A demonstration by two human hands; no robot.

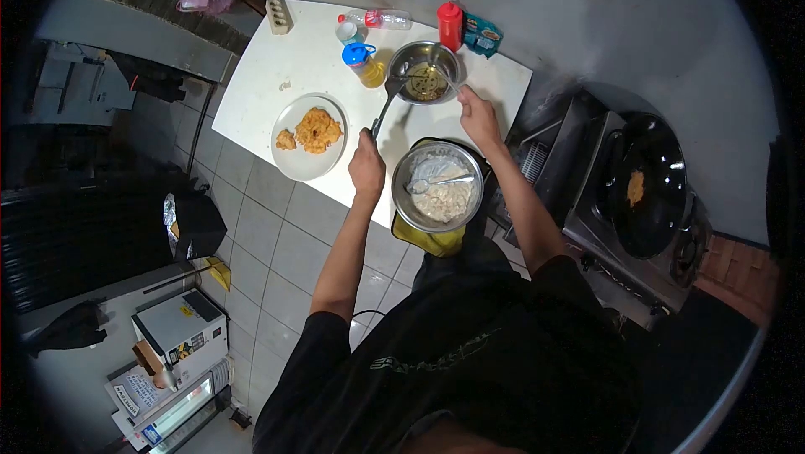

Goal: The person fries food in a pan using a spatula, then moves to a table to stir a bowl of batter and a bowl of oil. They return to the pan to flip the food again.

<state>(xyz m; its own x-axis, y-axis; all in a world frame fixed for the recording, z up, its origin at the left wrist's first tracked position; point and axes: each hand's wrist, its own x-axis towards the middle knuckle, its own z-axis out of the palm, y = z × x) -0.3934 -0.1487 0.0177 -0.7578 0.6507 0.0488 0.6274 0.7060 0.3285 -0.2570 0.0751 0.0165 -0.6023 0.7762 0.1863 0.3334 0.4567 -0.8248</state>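
My left hand (367, 167) is closed round the handle of a black spatula (387, 103), whose head reaches the rim of a steel bowl (402, 56) with oily liquid and dark bits inside. A thin utensil (445, 74) is pinched in my right hand (480, 121) and slants into that same bowl. Nearer my body, a larger steel bowl (399, 202) holds pale batter and a metal spoon (444, 181). To the left of my left hand, a white plate (289, 162) carries fried golden pieces (319, 129).
A yellow-filled bottle with blue cap (366, 67), a cup (348, 32), a clear bottle (388, 20), a red bottle (450, 25) and a green packet (482, 36) stand along the back of the white table (251, 102). At right, a black wok (650, 211) sits on the stove (587, 207).
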